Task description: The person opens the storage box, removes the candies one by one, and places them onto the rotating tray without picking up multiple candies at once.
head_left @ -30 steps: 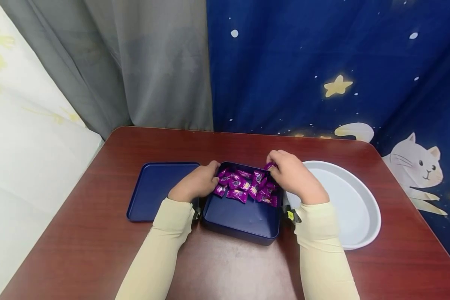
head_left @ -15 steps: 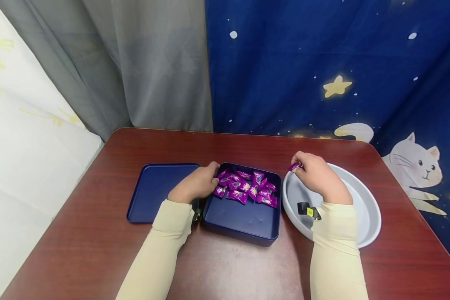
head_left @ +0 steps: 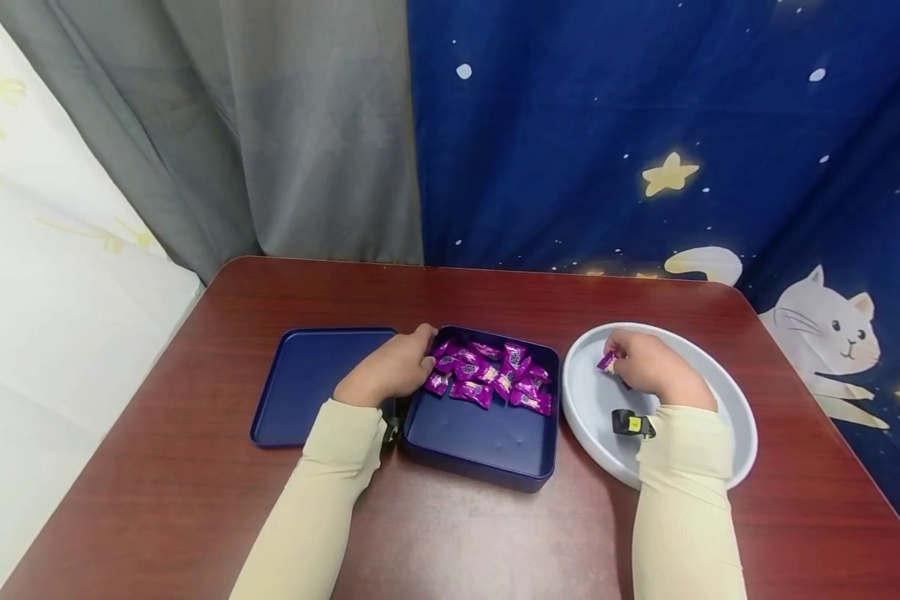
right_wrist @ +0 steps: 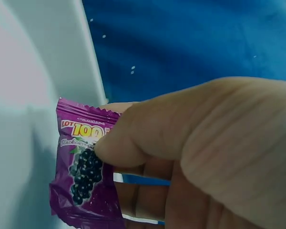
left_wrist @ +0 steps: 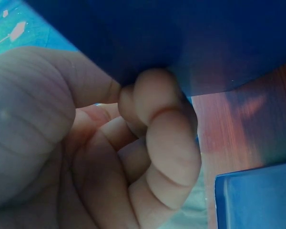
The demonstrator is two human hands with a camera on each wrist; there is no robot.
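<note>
Between thumb and fingers my right hand (head_left: 656, 367) pinches a purple wrapped candy (right_wrist: 86, 167), held over the round white tray (head_left: 738, 400). The candy's wrapper shows a bunch of dark berries in the right wrist view. My left hand (head_left: 390, 367) grips the left wall of the dark blue box (head_left: 480, 475), thumb on one side and curled fingers on the other. Several purple candies (head_left: 471, 392) lie in the far half of that box. Its near half shows bare blue bottom.
A flat dark blue lid (head_left: 300, 383) lies left of the box, partly behind my left forearm. All stand on a reddish-brown wooden table (head_left: 450, 542). Grey and blue curtains (head_left: 570, 125) hang behind its far edge.
My right hand has moved right from the box's far right corner to over the white tray, carrying the candy, and has lowered. The left hand keeps its grip on the box.
</note>
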